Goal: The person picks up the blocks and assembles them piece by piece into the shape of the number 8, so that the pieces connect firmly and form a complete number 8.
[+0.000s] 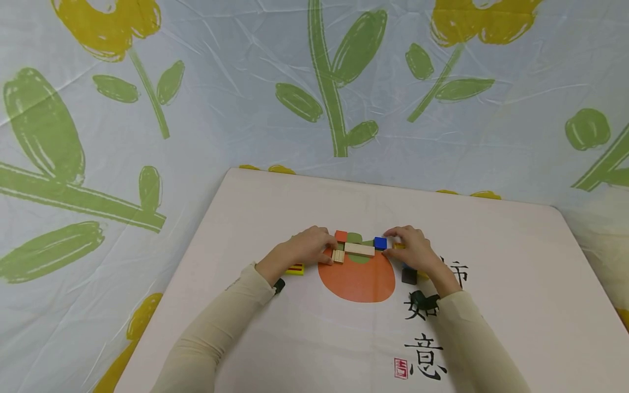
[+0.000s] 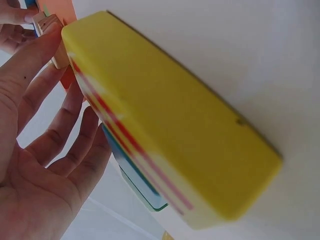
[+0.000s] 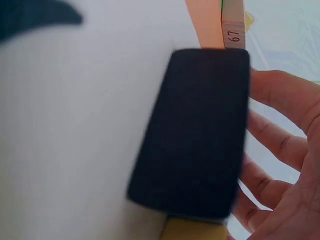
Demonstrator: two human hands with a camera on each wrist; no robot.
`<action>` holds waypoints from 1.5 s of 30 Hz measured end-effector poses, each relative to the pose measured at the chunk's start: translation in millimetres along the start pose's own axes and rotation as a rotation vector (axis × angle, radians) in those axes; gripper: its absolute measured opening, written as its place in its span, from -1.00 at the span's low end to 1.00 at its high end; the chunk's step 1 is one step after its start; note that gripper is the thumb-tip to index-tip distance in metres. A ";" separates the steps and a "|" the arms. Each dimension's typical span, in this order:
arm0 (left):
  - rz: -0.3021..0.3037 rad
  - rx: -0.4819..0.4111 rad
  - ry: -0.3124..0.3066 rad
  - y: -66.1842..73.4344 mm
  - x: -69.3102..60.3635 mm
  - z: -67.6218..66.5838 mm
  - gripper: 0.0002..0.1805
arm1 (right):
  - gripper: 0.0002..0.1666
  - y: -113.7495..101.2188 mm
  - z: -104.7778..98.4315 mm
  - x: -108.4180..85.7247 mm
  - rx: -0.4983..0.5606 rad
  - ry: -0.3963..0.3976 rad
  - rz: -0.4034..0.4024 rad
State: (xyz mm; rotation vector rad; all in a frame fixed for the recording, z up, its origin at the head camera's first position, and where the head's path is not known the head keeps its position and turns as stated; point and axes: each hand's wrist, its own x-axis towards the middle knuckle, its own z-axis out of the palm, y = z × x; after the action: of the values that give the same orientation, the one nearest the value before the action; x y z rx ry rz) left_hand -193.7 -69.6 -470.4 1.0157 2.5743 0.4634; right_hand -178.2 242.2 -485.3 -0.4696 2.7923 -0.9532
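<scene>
In the head view my left hand (image 1: 308, 245) holds a small ridged wooden block (image 1: 338, 256) between thumb and finger; the left wrist view shows the thumb of my left hand (image 2: 45, 140) on this block (image 2: 59, 50). A long plain wooden block (image 1: 360, 249) lies to its right, and an orange-red block (image 1: 341, 236) just behind it. At the long block's right end is a blue block (image 1: 380, 243), with the thumb and a fingertip of my right hand (image 1: 415, 248) at its edges. A dark block (image 3: 192, 132) hides my right fingertips (image 3: 260, 82) partly in the right wrist view.
A yellow block with red stripes (image 1: 296, 270) and a dark green piece (image 1: 279, 285) lie by my left wrist. Near my right wrist are a dark grey block (image 1: 409, 275), yellow pieces and another dark green piece (image 1: 423, 301). The table mat (image 1: 304, 338) bears a printed orange fruit.
</scene>
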 end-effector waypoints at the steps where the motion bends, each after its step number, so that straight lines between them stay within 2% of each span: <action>1: -0.002 0.001 -0.001 0.0 0.2 0.1 -0.61 | -0.47 -0.4 -0.7 -0.8 0.005 0.002 0.000; 6: -0.010 0.002 -0.008 -0.5 0.9 1.1 -0.60 | -0.46 -4.6 -8.4 -8.0 0.053 0.037 0.003; 11: -0.009 0.012 -0.007 -1.7 0.8 2.4 -0.59 | -0.50 -10.8 -20.0 -21.0 0.081 0.119 0.001; 18: -0.003 0.015 -0.001 -1.7 0.5 2.8 -0.58 | -0.56 -14.4 -32.2 -47.3 0.049 0.248 -0.035; 25: -0.014 0.012 -0.010 0.6 -1.5 0.5 -0.58 | -0.59 -8.9 -38.2 -70.8 0.014 0.309 -0.013; 29: -0.018 0.016 -0.013 1.6 -2.2 0.0 -0.58 | -0.58 -1.2 -40.9 -81.4 0.016 0.309 0.002; 35: -0.018 0.015 -0.012 2.1 -3.0 -0.4 -0.58 | -0.55 21.5 -40.0 -89.5 0.022 0.276 0.048; 45: -0.014 0.020 -0.007 0.6 -1.5 0.9 -0.59 | -0.42 38.6 -36.7 -97.0 0.104 0.136 0.148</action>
State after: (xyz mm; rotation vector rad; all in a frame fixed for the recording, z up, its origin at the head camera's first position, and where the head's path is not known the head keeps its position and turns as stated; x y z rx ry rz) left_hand -191.9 -70.2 -470.7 1.0031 2.5834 0.4310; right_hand -105.5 325.0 -476.1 -0.1876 2.8295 -1.1279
